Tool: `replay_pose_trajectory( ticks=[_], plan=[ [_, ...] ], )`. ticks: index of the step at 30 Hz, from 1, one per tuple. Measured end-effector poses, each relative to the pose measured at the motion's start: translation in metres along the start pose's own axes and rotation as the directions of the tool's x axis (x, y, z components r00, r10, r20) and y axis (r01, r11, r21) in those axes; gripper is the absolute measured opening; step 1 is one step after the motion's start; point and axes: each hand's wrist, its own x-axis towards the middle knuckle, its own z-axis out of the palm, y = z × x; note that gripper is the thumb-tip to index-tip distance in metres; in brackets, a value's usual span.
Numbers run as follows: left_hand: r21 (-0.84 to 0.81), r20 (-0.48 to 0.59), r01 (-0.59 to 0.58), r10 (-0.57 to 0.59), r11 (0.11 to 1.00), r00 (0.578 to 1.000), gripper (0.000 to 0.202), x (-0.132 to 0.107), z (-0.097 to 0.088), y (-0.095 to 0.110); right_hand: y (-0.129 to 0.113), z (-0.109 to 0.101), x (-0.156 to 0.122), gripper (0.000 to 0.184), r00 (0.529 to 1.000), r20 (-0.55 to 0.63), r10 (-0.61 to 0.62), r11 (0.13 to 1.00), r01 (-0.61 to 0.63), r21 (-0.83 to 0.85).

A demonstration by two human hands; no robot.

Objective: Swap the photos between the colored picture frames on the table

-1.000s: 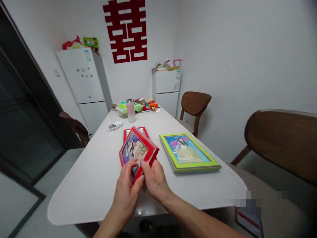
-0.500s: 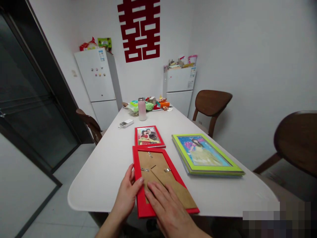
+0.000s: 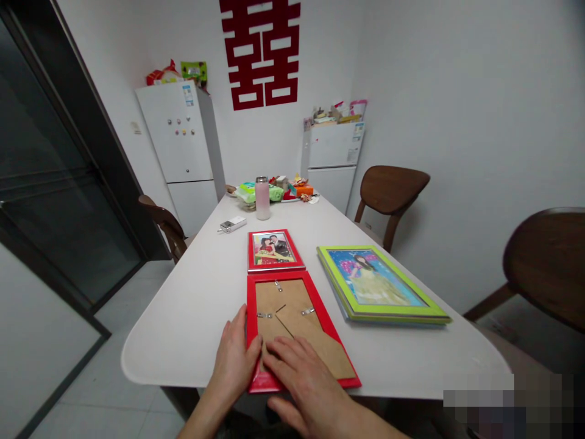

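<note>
A red picture frame (image 3: 325,314) lies face down at the near edge of the table, its brown backing board upward, with metal clips on it and a fold-out stand flap. My left hand (image 3: 235,353) grips its left edge, the thumb over the rim and the fingers along the outside. Across the lower backing rests my right hand (image 3: 301,378), fingers stretched out and lying flat. Just beyond, a smaller red picture frame (image 3: 276,251) shows a photo of a couple. To the right sits a stack of frames, topped by a lime-green picture frame (image 3: 379,283).
On the white table (image 3: 183,329) stand a pink bottle (image 3: 262,198) and a small silver-white device (image 3: 233,224). Packets and wrappers (image 3: 283,190) crowd the far end. Brown chairs (image 3: 393,189) flank the table; two white fridges (image 3: 176,134) stand at the back wall.
The near red frame has straightened slightly and lies flatter, its lower end a little higher in view. Both hands have stayed on it, the right thumb now lower and further out.
</note>
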Motion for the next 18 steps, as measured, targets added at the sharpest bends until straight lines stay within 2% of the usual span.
replay_pose_trajectory(
  ticks=[2, 5, 9, 12, 18],
  plan=[
    [0.002, -0.007, -0.022, 0.022, 1.0, 1.0, 0.054, -0.001, 0.001, 0.0, 0.015, -0.01, 0.002, 0.04, 0.997, -0.044, 0.056, 0.998, -0.055, 0.026],
    [-0.004, -0.009, -0.03, 0.03, 1.0, 1.0, 0.055, 0.0, 0.0, 0.003, 0.05, -0.021, 0.007, 0.033, 0.973, -0.128, 0.191, 0.979, -0.198, -0.046],
    [0.026, 0.032, -0.028, 0.028, 0.999, 0.999, 0.06, 0.003, 0.0, 0.005, 0.083, -0.025, 0.017, 0.026, 0.944, -0.085, 0.318, 0.935, -0.327, -0.139],
    [0.044, 0.059, -0.035, 0.033, 0.998, 0.998, 0.06, 0.004, 0.0, 0.006, 0.088, -0.02, 0.024, 0.025, 0.933, -0.048, 0.356, 0.917, -0.358, -0.174],
    [0.035, 0.053, -0.042, 0.04, 0.999, 0.998, 0.059, 0.003, 0.0, 0.005, 0.089, -0.016, 0.03, 0.027, 0.928, -0.121, 0.352, 0.908, -0.37, -0.194]
  ],
)
